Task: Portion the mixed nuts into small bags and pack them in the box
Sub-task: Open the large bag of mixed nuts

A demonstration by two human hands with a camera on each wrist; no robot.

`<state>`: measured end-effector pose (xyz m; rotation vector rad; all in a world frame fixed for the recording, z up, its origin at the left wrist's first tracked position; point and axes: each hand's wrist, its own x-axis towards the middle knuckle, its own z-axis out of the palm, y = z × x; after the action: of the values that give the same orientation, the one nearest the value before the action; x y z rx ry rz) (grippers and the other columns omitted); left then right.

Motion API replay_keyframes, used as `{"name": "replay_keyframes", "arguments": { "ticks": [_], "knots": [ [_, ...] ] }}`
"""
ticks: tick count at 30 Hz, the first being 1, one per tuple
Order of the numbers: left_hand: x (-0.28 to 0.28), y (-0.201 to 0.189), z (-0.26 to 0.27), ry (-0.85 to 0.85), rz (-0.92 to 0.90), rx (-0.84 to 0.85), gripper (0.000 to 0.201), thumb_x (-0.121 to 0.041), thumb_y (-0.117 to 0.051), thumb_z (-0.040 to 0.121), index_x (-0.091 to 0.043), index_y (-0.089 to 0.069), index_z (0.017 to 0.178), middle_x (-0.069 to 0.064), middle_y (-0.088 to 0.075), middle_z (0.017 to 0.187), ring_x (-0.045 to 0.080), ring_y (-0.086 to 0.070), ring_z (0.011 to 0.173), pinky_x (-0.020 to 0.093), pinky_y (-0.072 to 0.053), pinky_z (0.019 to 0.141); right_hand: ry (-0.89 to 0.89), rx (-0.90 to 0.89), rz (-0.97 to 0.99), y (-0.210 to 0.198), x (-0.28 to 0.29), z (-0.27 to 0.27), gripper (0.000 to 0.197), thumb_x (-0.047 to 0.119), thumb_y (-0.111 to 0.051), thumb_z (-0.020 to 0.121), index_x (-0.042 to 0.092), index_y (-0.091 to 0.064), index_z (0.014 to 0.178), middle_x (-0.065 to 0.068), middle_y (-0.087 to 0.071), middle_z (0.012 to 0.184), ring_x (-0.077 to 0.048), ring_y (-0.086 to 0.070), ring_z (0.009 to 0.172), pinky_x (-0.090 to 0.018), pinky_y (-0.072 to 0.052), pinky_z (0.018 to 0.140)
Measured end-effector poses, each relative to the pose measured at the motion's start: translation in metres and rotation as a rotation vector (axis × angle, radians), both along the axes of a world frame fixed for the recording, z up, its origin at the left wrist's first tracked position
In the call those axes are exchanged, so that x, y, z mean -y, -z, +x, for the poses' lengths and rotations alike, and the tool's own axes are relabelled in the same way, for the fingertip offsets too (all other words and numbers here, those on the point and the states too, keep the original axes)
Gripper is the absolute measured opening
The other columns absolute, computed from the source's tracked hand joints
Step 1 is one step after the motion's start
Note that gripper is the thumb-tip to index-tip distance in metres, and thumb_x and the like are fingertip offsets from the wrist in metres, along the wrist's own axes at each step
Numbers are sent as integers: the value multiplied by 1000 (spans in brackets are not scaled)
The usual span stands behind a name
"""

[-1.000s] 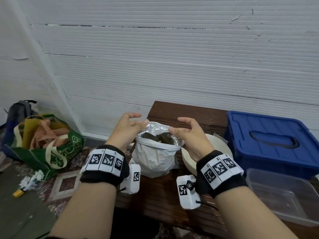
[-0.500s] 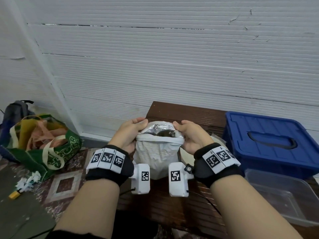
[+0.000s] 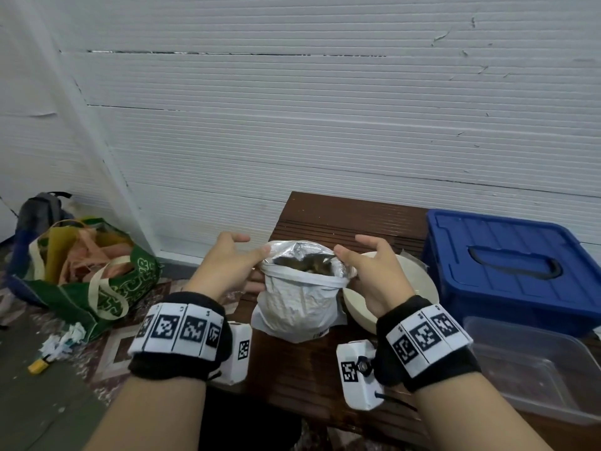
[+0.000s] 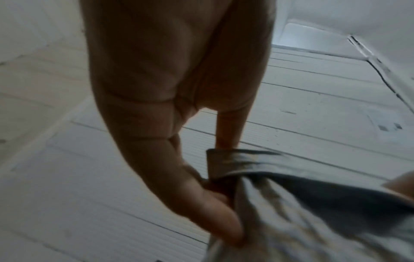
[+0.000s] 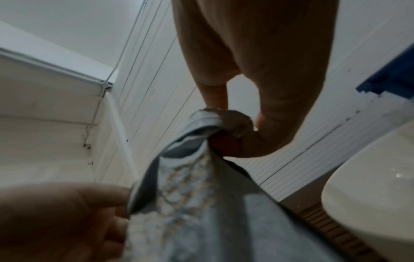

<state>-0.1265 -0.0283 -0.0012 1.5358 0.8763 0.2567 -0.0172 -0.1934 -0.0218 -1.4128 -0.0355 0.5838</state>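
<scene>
From the head camera, the foil-lined nut bag (image 3: 297, 301) stands upright on the wooden bench (image 3: 351, 219), its mouth rolled down and facing up, with dark nuts (image 3: 305, 265) showing inside. The left hand (image 3: 224, 266) pinches the left edge of the rim and the right hand (image 3: 370, 271) pinches the right edge, so the mouth lies directly between the two hands and each is equally near. A cream bowl (image 3: 419, 281) sits just beside the bag on its right, behind the right hand; the blue lidded box (image 3: 507, 265) is farther right, and a clear plastic container (image 3: 536, 372) lies in front of it. No small bags can be made out. From the left wrist, the thumb and a finger of the left hand (image 4: 179, 159) close on the folded rim of the bag (image 4: 291, 203), which runs away to the right. From the right wrist, the right hand (image 5: 257, 92) likewise grips a bunched corner of the bag (image 5: 201, 195), the rim stretching leftward toward the other hand's fingertips (image 5: 94, 200), with the bowl (image 5: 369, 186) close on the right. Any pour would likely tip rightward toward that bowl.
</scene>
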Motion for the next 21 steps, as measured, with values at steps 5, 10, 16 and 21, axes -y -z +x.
{"name": "replay_keyframes", "arguments": {
  "ticks": [5,10,16,21],
  "knots": [
    [9,14,12,-137,-132,43,36,-8,-52,96,-10,-40,130,12,-58,90,17,-58,64,30,-52,57,96,-291,115,-1,-5,6,51,-16,-52,87,16,-43,126,-17,-57,108,-25,-61,89,-46,-53,78],
    [9,17,17,-259,-540,223,54,11,-36,96,-11,-28,144,23,-58,112,29,-59,85,41,-47,72,132,-533,283,-7,-7,13,66,-20,-30,91,18,-31,145,-15,-48,110,-27,-54,107,-41,-49,74],
    [3,16,20,-364,-673,372,67,16,-22,95,-16,-11,152,33,-39,140,35,-56,100,50,-44,74,151,-579,302,-12,-19,23,72,-21,-18,89,20,-30,148,-22,-41,136,-35,-54,115,-49,-45,99],
    [2,20,18,-296,-699,334,70,19,-22,92,-17,-10,152,33,-36,142,39,-55,109,53,-49,64,86,-423,95,-4,-24,37,69,-21,-19,87,20,-39,139,-17,-50,103,-29,-58,88,-42,-58,55]
  ]
}}
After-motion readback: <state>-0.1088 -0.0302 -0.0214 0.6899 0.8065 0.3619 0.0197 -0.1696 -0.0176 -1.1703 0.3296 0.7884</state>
